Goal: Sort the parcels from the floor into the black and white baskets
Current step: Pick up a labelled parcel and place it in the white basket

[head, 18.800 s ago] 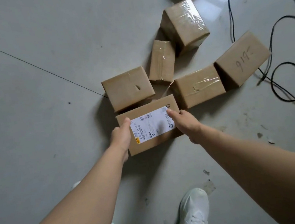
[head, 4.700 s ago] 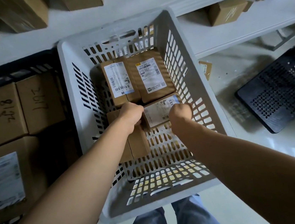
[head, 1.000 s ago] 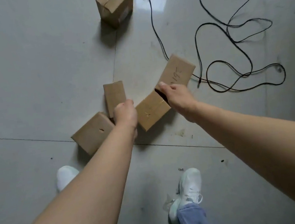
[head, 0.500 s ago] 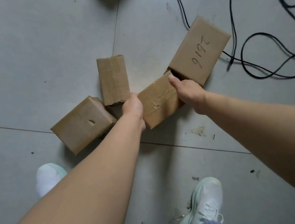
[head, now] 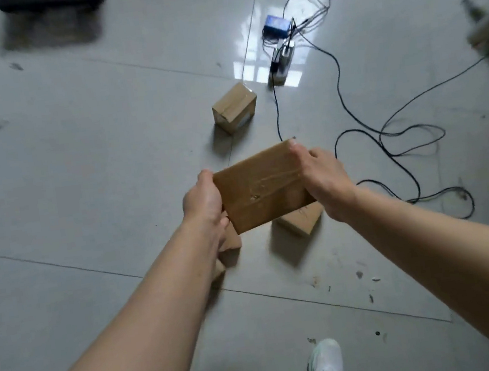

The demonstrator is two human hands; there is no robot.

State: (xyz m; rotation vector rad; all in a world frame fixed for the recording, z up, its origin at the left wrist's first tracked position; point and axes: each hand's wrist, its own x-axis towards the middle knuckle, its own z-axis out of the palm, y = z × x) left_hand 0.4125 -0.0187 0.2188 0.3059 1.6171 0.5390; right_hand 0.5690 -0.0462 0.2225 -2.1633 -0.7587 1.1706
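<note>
While left grip (head: pixel 203 202), right grip (head: pixel 322 175) hold taped parcel (head: pixel 260 186) by opposite edges, far parcel (head: pixel 234 106) sits well apart.

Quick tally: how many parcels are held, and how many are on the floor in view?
Held parcel: 1
Floor parcels: 3 (far, right, left)
Total: 4; more may be hidden or blurred.

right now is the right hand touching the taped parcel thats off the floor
Touching. The head view shows the right hand wrapped round the right end of the taped parcel, with no gap between them; the left hand grips the other end.
</note>
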